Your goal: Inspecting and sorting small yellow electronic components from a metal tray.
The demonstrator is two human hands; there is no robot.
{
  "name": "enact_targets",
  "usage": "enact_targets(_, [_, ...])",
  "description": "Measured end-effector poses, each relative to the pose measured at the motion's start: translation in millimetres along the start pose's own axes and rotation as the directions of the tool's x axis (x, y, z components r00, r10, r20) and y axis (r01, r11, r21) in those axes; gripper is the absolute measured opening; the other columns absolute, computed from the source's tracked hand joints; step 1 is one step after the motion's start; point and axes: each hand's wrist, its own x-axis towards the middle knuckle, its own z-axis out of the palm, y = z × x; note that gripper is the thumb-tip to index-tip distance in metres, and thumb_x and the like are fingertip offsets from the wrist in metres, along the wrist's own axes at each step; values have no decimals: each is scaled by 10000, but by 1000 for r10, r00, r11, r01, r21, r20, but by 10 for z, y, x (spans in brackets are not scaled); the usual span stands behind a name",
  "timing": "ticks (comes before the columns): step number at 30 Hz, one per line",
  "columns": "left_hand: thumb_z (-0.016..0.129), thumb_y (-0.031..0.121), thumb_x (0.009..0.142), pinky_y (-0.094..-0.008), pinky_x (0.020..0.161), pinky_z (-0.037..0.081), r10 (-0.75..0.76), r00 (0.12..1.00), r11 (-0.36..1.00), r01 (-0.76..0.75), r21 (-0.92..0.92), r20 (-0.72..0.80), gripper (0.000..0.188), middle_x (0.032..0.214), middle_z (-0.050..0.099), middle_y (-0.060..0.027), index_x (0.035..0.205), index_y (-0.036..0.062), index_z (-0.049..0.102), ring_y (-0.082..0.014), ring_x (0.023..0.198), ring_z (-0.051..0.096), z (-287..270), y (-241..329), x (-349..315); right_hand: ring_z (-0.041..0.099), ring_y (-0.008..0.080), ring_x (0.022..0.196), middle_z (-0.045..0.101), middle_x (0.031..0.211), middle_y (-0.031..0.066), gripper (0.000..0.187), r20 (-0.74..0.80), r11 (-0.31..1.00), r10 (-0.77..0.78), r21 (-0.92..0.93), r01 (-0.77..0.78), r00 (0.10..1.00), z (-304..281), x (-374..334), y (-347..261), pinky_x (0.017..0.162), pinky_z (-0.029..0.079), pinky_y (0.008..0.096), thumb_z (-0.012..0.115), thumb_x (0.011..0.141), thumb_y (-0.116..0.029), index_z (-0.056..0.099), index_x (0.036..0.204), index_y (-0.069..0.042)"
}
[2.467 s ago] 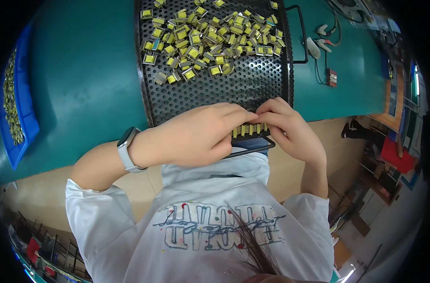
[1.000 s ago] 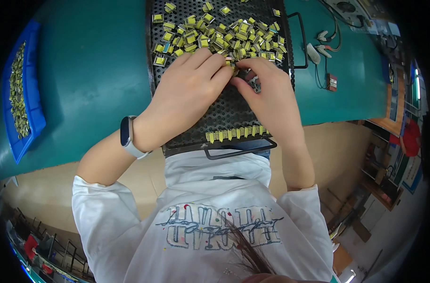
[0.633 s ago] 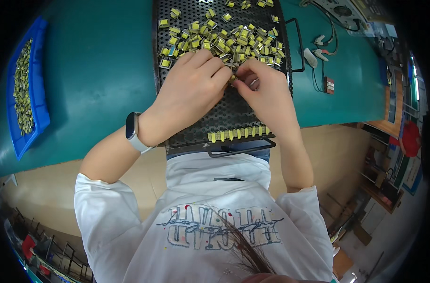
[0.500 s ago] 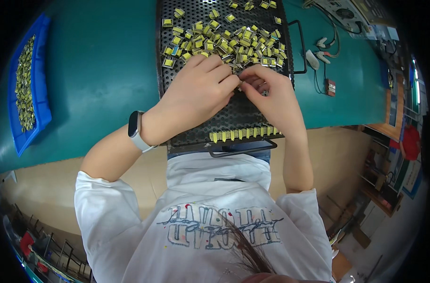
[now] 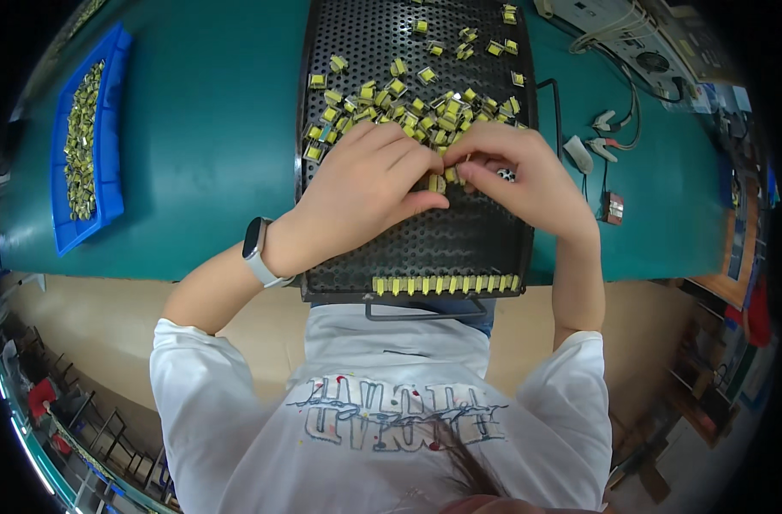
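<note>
Over the middle of a black perforated metal tray [image 5: 481, 244], my hands come together. My left hand [image 5: 356, 184], with a grey-banded watch on its wrist, is closed around a small yellow transformer [image 5: 437, 183] that shows between its fingers and thumb. Thumb and fingertips of my right hand [image 5: 528, 176] pinch another small yellow transformer [image 5: 451, 175] beside it; my fingers partly hide both. Just beyond my hands lies a loose heap of the same yellow transformers [image 5: 451, 110], tilted every way. A neat row of them [image 5: 446, 284] stands along the tray's near edge.
A blue bin [image 5: 112, 171] full of similar parts stands at left on the green tabletop [image 5: 211, 128]. Wire handles [image 5: 555, 103] stick out from the tray. To the right are clip leads [image 5: 603, 147], a small red-and-grey block [image 5: 613, 208] and a box-shaped instrument [image 5: 618, 34].
The view has shifted, so the tray and bin sit differently in the picture. My left thumb has spread outward, and yellow transformers now show between my hands.
</note>
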Motion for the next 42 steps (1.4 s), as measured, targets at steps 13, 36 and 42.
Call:
enact_targets(13, [885, 430, 660, -358, 683, 441, -116, 984, 980, 91, -179, -132, 455, 813, 657, -14, 916, 97, 711, -232, 736, 600, 40, -8, 49, 599, 154, 1111, 561, 1244, 89, 301, 74, 591, 127, 796, -135, 989, 236, -115, 123, 825, 552, 280, 715, 922, -15, 547, 1171, -11])
enact_targets(36, [918, 339, 663, -306, 611, 469, 142, 978, 966, -171, -194, -156, 416, 922, 671, 15, 981, 127, 754, -189, 760, 636, -125, -39, 2, 691, 140, 799, 668, 995, 86, 229, 237, 555, 126, 788, -267, 963, 293, -80, 72, 650, 554, 255, 653, 1010, -177, 611, 1102, 28])
enact_targets(42, [918, 360, 649, -307, 609, 477, 70, 988, 960, -105, -258, -139, 414, 893, 662, 18, 940, 129, 738, -188, 752, 642, -131, -61, 5, 694, 145, 824, 659, 1030, 85, 257, 235, 457, 132, 848, -270, 963, 324, -76, 61, 718, 580, 282, 741, 911, -30, 636, 1136, 37])
